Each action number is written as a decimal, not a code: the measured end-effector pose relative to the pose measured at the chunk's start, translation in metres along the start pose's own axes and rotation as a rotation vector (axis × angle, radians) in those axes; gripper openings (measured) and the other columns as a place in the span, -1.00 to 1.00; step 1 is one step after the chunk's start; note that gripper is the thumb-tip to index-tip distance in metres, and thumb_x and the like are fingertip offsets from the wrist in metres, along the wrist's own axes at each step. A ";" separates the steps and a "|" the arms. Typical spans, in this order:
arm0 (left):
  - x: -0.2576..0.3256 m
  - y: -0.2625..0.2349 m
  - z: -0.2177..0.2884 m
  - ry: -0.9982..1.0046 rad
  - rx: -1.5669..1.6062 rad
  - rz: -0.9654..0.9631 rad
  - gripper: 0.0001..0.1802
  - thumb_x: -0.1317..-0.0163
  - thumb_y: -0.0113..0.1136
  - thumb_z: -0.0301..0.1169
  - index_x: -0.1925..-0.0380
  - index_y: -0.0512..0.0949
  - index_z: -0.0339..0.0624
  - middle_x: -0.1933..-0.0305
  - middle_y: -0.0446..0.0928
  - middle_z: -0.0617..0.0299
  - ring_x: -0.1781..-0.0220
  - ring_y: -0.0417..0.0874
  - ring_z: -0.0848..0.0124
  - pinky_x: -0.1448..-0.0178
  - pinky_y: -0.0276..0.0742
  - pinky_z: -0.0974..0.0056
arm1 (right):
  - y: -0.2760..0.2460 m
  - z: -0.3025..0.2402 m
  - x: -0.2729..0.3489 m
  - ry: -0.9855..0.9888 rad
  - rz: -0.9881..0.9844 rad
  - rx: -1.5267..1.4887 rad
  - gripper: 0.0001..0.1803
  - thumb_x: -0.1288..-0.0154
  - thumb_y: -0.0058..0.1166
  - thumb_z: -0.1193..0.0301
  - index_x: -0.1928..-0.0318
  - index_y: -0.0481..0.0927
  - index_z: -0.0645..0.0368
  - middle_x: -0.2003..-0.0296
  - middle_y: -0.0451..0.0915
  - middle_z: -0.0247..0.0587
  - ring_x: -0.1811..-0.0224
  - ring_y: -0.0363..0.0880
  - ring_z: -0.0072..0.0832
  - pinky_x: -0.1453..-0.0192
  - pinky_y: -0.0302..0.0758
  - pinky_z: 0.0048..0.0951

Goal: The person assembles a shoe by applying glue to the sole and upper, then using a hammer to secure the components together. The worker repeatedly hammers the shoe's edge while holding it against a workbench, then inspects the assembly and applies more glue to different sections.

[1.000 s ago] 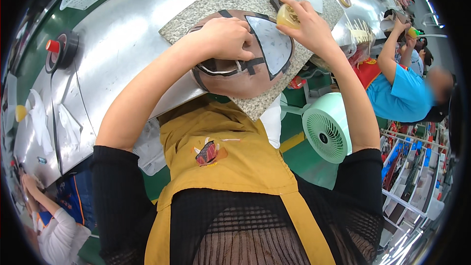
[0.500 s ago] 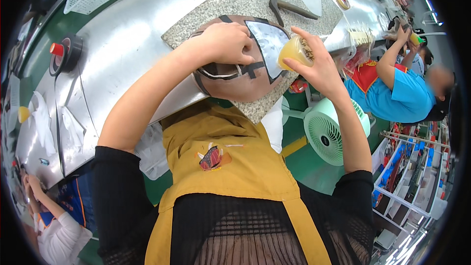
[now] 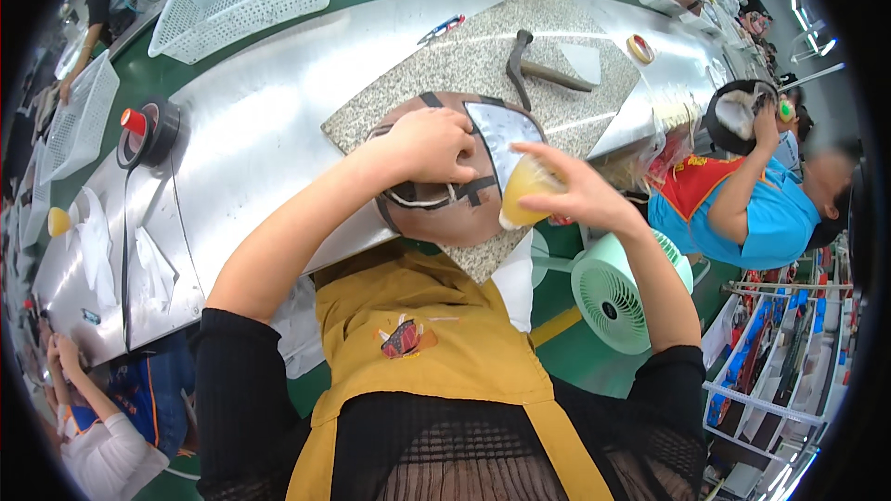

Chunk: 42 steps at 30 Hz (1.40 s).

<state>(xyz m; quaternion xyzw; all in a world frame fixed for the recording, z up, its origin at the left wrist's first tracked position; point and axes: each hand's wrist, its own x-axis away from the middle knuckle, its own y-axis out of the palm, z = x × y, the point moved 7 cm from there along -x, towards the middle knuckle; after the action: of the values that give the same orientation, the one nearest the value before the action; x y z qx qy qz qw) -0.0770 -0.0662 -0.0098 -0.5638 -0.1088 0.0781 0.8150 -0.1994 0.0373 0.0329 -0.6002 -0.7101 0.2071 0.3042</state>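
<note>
My left hand (image 3: 431, 145) is on a rounded brown leather bag piece (image 3: 432, 227) with black tape strips, its fingers curled in against the surface. Next to those fingers, a slot with a pale edge opens in the leather. A shiny white panel (image 3: 492, 125) edged in black covers the right part of the piece. My right hand (image 3: 594, 193) grips a short yellow bottle (image 3: 529, 187), tilted with its pale end down over the right edge of the piece. Motion blurs the bottle. The leather rests on a speckled stone slab (image 3: 371, 121).
A hammer (image 3: 548, 76), a white scrap (image 3: 582, 61) and a tape roll (image 3: 639, 48) lie beyond the piece. At left stands a black reel (image 3: 153, 130) on the metal table (image 3: 251, 111). A green fan (image 3: 613, 292) and a co-worker in blue (image 3: 733, 213) are at right.
My right hand has tipped the bottle over, bringing its pale end down and toward me. The whole view has shifted, so the table appears lower. The left hand keeps its place on the leather.
</note>
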 end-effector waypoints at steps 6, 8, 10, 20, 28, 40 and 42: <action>0.002 -0.004 0.002 0.006 0.032 0.023 -0.57 -0.11 0.18 -0.02 0.18 0.66 -0.08 -0.14 0.48 0.14 -0.19 0.46 0.20 -0.24 0.38 0.18 | -0.157 0.066 -0.026 0.069 0.616 -0.126 -0.26 -0.13 0.28 0.11 -0.25 0.32 0.16 -0.03 0.46 -0.04 -0.07 0.49 -0.40 0.04 0.58 -0.39; 0.002 -0.003 0.002 0.006 0.038 0.034 -0.57 -0.11 0.17 -0.02 0.17 0.66 -0.07 -0.16 0.47 0.16 -0.21 0.44 0.21 -0.26 0.36 0.18 | -0.189 0.099 -0.044 0.071 0.729 0.050 -0.22 -0.10 0.28 0.04 -0.26 0.32 0.12 -0.03 0.46 0.00 -0.06 0.51 -0.33 0.01 0.57 -0.32; -0.001 -0.005 0.003 0.001 0.048 0.045 -0.56 -0.12 0.17 -0.01 0.16 0.66 -0.07 -0.17 0.46 0.18 -0.23 0.43 0.22 -0.28 0.34 0.19 | -0.212 0.137 -0.067 0.092 0.772 0.278 -0.17 -0.05 0.27 -0.04 -0.27 0.31 0.07 -0.02 0.45 0.04 -0.05 0.52 -0.24 -0.03 0.54 -0.26; 0.009 -0.005 0.004 0.001 0.029 0.100 -0.55 -0.12 0.19 -0.02 0.15 0.65 -0.10 -0.23 0.42 0.18 -0.23 0.43 0.21 -0.28 0.35 0.18 | -0.196 0.183 -0.115 0.250 0.603 0.576 -0.01 0.02 0.24 -0.19 -0.35 0.23 0.05 -0.03 0.43 0.16 -0.11 0.47 -0.02 -0.17 0.42 -0.16; 0.053 -0.104 -0.003 -0.006 0.533 0.336 -0.56 -0.19 0.25 -0.22 -0.03 0.54 -0.21 -0.18 0.49 0.14 -0.18 0.50 0.30 -0.25 0.39 0.23 | -0.138 0.079 -0.057 -0.135 0.575 0.280 -0.43 -0.25 0.15 0.18 -0.22 0.39 0.11 -0.06 0.50 -0.02 -0.07 0.49 -0.22 -0.15 0.40 -0.27; 0.165 -0.081 0.001 -0.202 0.581 0.573 -0.76 -0.26 0.18 -0.28 0.19 0.56 -0.20 0.22 0.62 0.26 0.16 0.62 0.43 -0.20 0.45 0.29 | -0.057 -0.001 0.023 -0.294 0.668 -0.299 -0.72 -0.40 -0.05 0.50 -0.06 0.51 0.35 0.02 0.58 -0.18 -0.01 0.53 -0.50 -0.17 0.42 -0.46; 0.184 -0.074 -0.017 -0.314 1.255 0.865 -0.73 -0.33 0.13 -0.26 0.14 0.55 -0.25 0.21 0.62 0.26 0.19 0.61 0.51 -0.09 0.49 0.38 | -0.064 0.003 0.038 -0.314 0.853 -0.438 -0.76 -0.42 -0.08 0.51 0.00 0.55 0.34 0.12 0.61 -0.18 0.05 0.56 -0.51 -0.10 0.46 -0.50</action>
<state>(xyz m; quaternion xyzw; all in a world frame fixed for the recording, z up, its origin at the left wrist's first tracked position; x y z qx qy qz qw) 0.1052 -0.0615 0.0701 0.0282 0.0714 0.5152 0.8536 -0.2519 0.0621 0.0798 -0.8484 -0.4655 0.2468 -0.0512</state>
